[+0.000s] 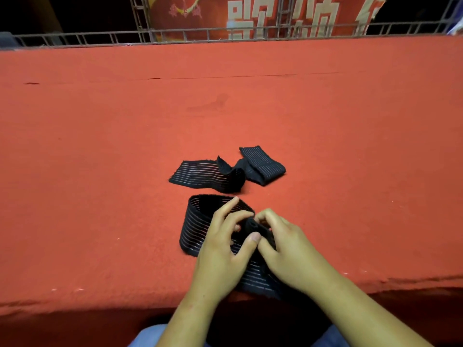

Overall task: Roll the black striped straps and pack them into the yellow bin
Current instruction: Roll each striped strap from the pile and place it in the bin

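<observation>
- Red felt is covering the tabletop [100, 146]; a thin seam is running across its far part.
- Behind the far edge a metal grid railing [175, 37] is standing, with a red banner [275, 16] bearing pale characters; the room beyond is showing dark.
- Near the front edge a black striped strap [198, 221] is lying in a loose loop, thin pale lines running lengthwise.
- Both the left grip [225, 251] and the right grip [288, 246] are pinching its small rolled end [253, 225], fingers curled.
- A second strap [208, 175] is lying loosely folded just beyond, untouched.
</observation>
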### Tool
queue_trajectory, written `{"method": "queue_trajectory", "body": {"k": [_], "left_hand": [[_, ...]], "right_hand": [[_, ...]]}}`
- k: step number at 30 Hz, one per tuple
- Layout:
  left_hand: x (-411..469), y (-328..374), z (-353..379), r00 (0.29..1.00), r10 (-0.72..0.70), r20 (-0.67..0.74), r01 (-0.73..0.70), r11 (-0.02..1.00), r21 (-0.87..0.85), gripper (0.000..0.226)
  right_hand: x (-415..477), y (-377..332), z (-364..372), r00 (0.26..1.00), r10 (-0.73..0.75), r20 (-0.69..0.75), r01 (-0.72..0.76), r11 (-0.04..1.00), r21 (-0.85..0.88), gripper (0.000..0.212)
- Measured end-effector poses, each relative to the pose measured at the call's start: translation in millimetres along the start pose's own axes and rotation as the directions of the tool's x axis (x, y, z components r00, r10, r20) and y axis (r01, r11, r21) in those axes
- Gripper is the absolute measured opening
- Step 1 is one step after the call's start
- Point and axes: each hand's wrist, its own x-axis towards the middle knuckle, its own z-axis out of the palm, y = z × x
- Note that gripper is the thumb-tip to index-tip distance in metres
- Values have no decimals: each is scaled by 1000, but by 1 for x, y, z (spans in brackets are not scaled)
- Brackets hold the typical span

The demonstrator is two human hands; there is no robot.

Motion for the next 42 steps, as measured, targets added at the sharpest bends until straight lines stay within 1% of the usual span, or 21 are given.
{"method": "queue_trajectory", "body": {"k": [3,5,7,9,12,14,17,19,21,23,26,27,29,30,32,33,34,36,38,39,42], "left_hand": [[-1,3,1,999,3,-42,-3,1000,-14,42],[-1,3,1,998,16,-57,-17,1000,-20,40],[0,1,2,996,2,-85,-4,1000,-21,29],[0,0,2,993,-23,-113,20,999,-33,18],[1,-1,1,990,-46,-135,42,999,-34,13],[2,-1,-1,983,-77,-166,72,997,-41,13],[3,-4,-2,973,-130,-190,123,991,-50,13],[3,-7,-1,970,-166,-176,157,986,-61,14],[5,-12,-3,944,-231,-235,216,972,-88,16],[9,-14,-8,886,-347,-308,285,931,-230,22],[10,-15,-12,855,-451,-256,321,848,-421,30],[10,-16,-11,863,-458,-212,327,827,-458,31],[11,-18,-12,886,-450,-116,343,801,-490,34],[12,-18,-13,904,-423,-58,347,807,-477,37],[13,-16,-20,937,-324,132,349,834,-426,35],[12,-15,-24,931,-270,247,348,863,-366,32],[9,-14,-29,910,-226,347,321,914,-248,38],[1,-15,-36,874,-165,458,141,986,86,62],[-7,-22,-37,866,-121,485,-19,962,273,80],[-10,-26,-37,877,-105,468,-30,962,272,81],[-13,-32,-34,944,-33,328,-45,973,225,64]], "right_hand": [[-4,-4,2,999,-21,-43,19,999,-43,14],[-8,-10,3,996,32,-83,-45,986,-160,16],[-9,-15,1,988,95,-124,-123,962,-242,22],[-8,-17,0,984,118,-133,-146,964,-221,22],[-7,-14,-2,985,140,-97,-149,984,-102,12],[-6,-9,-3,978,189,-93,-185,982,46,9],[-5,-3,-7,951,290,-104,-251,925,284,14],[-5,-1,-12,935,330,-132,-269,900,343,14],[-8,2,-17,914,363,-184,-275,884,378,15],[-12,7,-27,876,422,-232,-301,856,420,17],[-22,11,-41,841,508,-188,-361,784,506,17],[-25,10,-43,855,495,-151,-377,797,472,16],[-31,3,-40,897,442,-27,-415,859,299,13],[-34,-3,-35,905,425,37,-425,890,166,22],[-38,-13,-23,912,402,84,-388,910,-149,55],[-37,-19,-18,914,397,85,-360,890,-282,65],[-37,-24,-12,915,395,80,-341,866,-366,69],[-34,-31,-2,913,403,69,-336,836,-433,67],[-30,-36,3,913,403,57,-338,829,-445,60],[-29,-36,4,911,409,52,-349,833,-430,56],[-30,-32,4,905,423,41,-394,872,-290,52]]}}
